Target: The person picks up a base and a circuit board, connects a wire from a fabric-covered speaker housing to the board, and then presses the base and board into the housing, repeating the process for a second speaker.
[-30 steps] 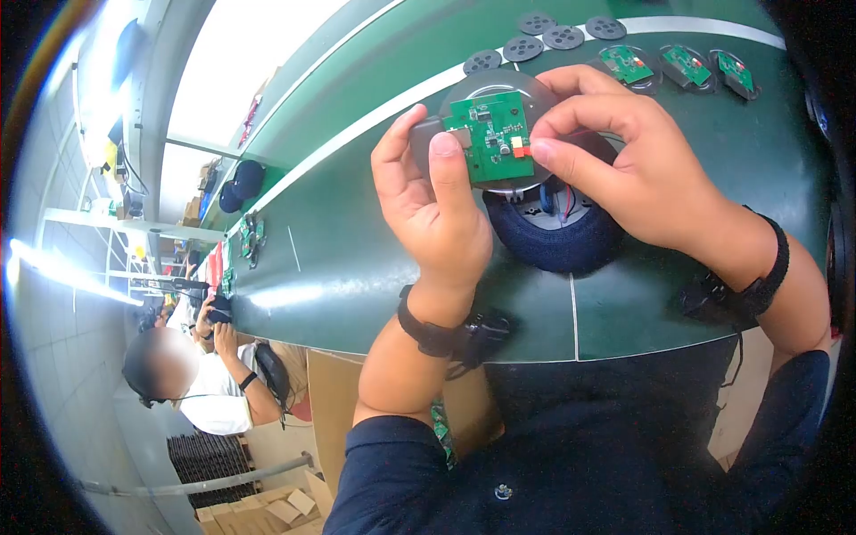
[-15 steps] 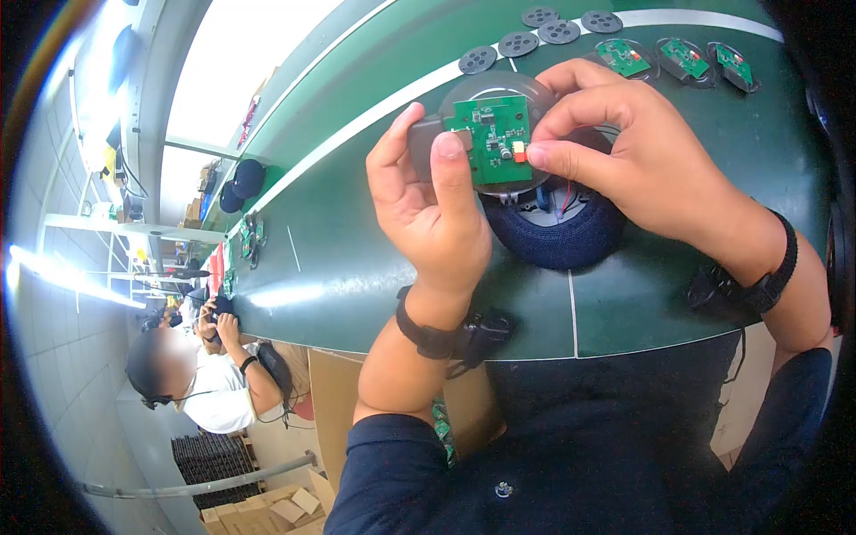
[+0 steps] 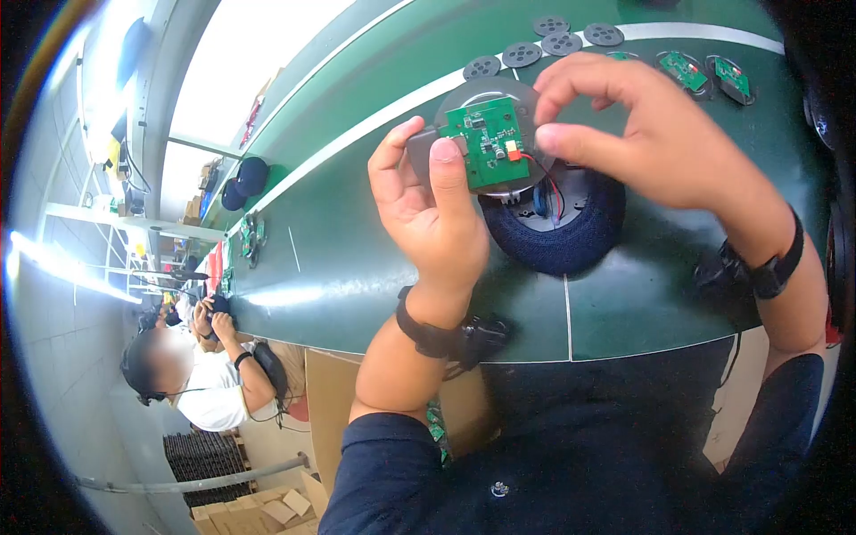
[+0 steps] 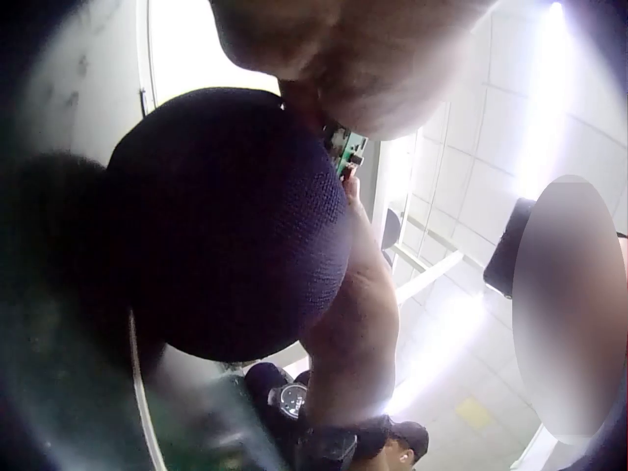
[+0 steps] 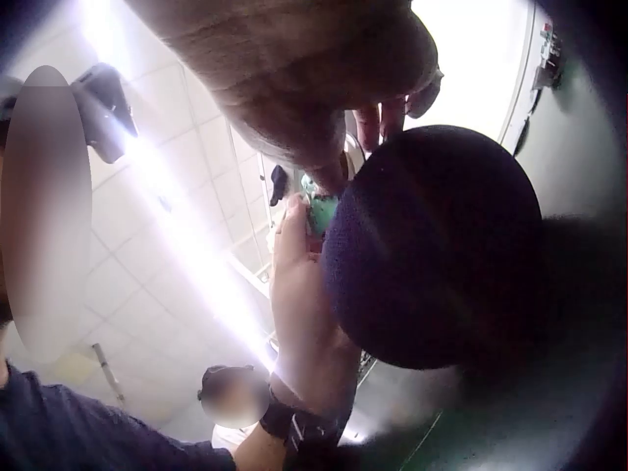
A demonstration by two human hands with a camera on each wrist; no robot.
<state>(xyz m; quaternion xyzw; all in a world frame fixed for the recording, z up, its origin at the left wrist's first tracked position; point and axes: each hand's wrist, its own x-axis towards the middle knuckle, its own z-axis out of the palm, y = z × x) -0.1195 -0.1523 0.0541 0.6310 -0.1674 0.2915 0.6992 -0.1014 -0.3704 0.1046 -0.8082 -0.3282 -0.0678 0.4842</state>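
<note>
My left hand [image 3: 432,209] grips a round dark base plate [image 3: 452,93] at its edge. A green circuit board [image 3: 489,143] sits on this plate, facing up, with the thumb at the board's left side. Red and black wires [image 3: 555,192] run from the board's small red-and-white connector [image 3: 514,151] into a round, dark blue, fabric-covered speaker body [image 3: 580,250] standing open on the table. My right hand [image 3: 637,138] hovers beside the plate's right edge, thumb and index finger apart. In both wrist views the speaker body [image 4: 231,226] hides much of the board.
Several black discs with holes [image 3: 562,44] lie at the table's far side. More circuit boards on round plates [image 3: 733,78] are at the far right. A person in a white shirt [image 3: 214,401] works at the left along the green table [image 3: 374,303].
My right thumb and fingers have come off the connector and moved slightly right, uncovering the wires. The left hand still holds the plate in about the same place.
</note>
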